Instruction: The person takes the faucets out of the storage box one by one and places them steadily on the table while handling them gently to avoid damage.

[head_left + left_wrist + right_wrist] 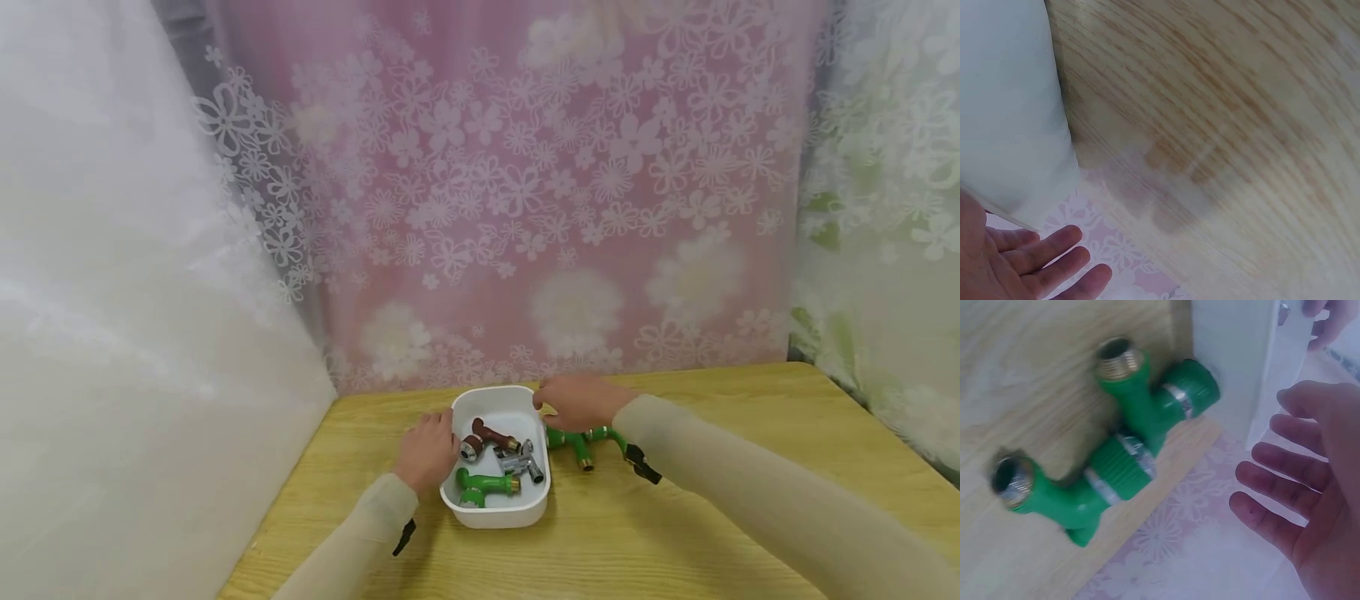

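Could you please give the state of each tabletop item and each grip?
Bin: upright, lidless, partly filled.
Brown tap: lying in bin.
Silver hardware: lying in bin.
Inner green tap: lying in bin.
Outer green taps: on table, mouths uncapped.
Left grip: fingers loose, at bin rim.
Right grip: fingers apart, holding nothing.

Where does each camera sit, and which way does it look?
Head: on the head, facing forward and down at the white tub; left hand, right hand and sleeves show.
Left wrist: on that wrist, facing tub and tabletop; left hand shows.
Right wrist: on that wrist, facing green faucets; both hands partly show.
Shared: head and right wrist see those green faucets.
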`<action>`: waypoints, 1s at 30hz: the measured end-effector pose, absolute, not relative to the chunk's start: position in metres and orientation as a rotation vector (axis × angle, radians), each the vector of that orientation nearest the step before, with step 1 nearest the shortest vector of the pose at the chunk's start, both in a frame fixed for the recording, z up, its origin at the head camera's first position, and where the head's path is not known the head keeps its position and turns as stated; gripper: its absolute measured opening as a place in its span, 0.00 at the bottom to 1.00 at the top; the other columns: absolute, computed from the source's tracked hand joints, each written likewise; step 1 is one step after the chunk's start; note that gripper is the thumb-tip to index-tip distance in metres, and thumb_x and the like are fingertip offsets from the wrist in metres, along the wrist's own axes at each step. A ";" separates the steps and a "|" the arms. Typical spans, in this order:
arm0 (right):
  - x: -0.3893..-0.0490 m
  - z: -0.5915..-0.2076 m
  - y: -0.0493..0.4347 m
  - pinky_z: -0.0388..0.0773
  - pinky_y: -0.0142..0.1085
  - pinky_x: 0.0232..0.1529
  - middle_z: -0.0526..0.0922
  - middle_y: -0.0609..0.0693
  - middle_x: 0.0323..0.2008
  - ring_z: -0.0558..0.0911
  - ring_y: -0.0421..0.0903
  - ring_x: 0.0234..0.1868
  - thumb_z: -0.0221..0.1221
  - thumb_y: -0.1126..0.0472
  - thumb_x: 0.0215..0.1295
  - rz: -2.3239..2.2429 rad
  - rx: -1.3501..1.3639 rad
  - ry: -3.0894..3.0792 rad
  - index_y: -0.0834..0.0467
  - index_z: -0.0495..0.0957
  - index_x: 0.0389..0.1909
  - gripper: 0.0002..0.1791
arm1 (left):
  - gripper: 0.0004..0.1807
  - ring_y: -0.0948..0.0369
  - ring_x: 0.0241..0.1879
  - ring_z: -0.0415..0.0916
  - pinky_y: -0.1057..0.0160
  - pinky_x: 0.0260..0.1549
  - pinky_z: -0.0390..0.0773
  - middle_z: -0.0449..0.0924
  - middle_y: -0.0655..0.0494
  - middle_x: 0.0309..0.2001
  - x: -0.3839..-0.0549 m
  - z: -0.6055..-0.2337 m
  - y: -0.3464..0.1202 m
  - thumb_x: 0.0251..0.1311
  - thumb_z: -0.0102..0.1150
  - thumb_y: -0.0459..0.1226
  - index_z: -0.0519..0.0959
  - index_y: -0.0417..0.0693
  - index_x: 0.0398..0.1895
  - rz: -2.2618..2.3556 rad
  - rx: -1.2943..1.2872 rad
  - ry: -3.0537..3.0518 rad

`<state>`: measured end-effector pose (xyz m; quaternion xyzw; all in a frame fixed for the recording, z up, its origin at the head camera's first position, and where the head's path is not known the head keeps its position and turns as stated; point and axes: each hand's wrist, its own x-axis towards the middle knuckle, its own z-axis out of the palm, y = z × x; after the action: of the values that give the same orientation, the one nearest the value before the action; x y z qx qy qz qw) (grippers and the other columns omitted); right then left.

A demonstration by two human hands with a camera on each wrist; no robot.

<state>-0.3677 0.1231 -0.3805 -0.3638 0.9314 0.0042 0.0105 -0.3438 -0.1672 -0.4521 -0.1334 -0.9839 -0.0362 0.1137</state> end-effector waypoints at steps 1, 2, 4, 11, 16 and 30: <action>-0.370 -0.380 0.119 0.82 0.43 0.45 0.83 0.50 0.55 0.84 0.46 0.46 0.59 0.51 0.72 -0.006 -1.133 2.893 0.51 0.82 0.54 0.15 | 0.22 0.47 0.55 0.77 0.44 0.44 0.82 0.80 0.43 0.53 -0.344 -0.453 -0.168 0.72 0.49 0.41 0.70 0.40 0.64 -0.108 -0.386 -2.888; -0.372 -0.378 0.114 0.82 0.43 0.45 0.82 0.51 0.56 0.84 0.46 0.47 0.58 0.52 0.73 -0.032 -1.129 2.877 0.51 0.82 0.55 0.15 | 0.22 0.47 0.55 0.77 0.44 0.45 0.82 0.80 0.42 0.53 -0.344 -0.453 -0.169 0.73 0.49 0.41 0.70 0.40 0.65 -0.108 -0.379 -2.890; -0.377 -0.374 0.107 0.81 0.43 0.47 0.82 0.51 0.56 0.84 0.46 0.47 0.58 0.53 0.73 -0.077 -1.117 2.852 0.53 0.81 0.56 0.15 | 0.23 0.47 0.56 0.76 0.44 0.46 0.82 0.79 0.42 0.54 -0.345 -0.453 -0.170 0.73 0.49 0.42 0.69 0.40 0.66 -0.118 -0.366 -2.891; -0.385 -0.364 0.082 0.80 0.44 0.52 0.82 0.51 0.56 0.82 0.46 0.51 0.57 0.53 0.74 -0.065 -1.080 2.813 0.52 0.80 0.58 0.17 | 0.25 0.47 0.59 0.75 0.44 0.49 0.81 0.78 0.42 0.58 -0.345 -0.453 -0.171 0.73 0.48 0.43 0.68 0.40 0.69 -0.122 -0.370 -2.901; -0.389 -0.370 0.065 0.81 0.43 0.52 0.84 0.50 0.55 0.83 0.45 0.50 0.59 0.52 0.73 -0.065 -1.114 2.826 0.52 0.82 0.57 0.16 | 0.24 0.47 0.59 0.75 0.44 0.48 0.81 0.79 0.43 0.57 -0.342 -0.454 -0.169 0.73 0.48 0.42 0.68 0.40 0.68 -0.120 -0.374 -2.904; -0.402 -0.384 0.035 0.80 0.42 0.48 0.85 0.50 0.54 0.83 0.44 0.46 0.62 0.54 0.68 -0.093 -1.114 2.817 0.54 0.82 0.56 0.18 | 0.21 0.49 0.51 0.78 0.47 0.41 0.83 0.81 0.45 0.48 -0.342 -0.454 -0.167 0.72 0.50 0.42 0.71 0.40 0.62 -0.086 -0.394 -2.844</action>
<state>-0.4025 0.0352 -0.3842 -0.3671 0.9280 -0.0305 0.0556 -0.3421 -0.1670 -0.4544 -0.1360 -0.9812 -0.0295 0.1341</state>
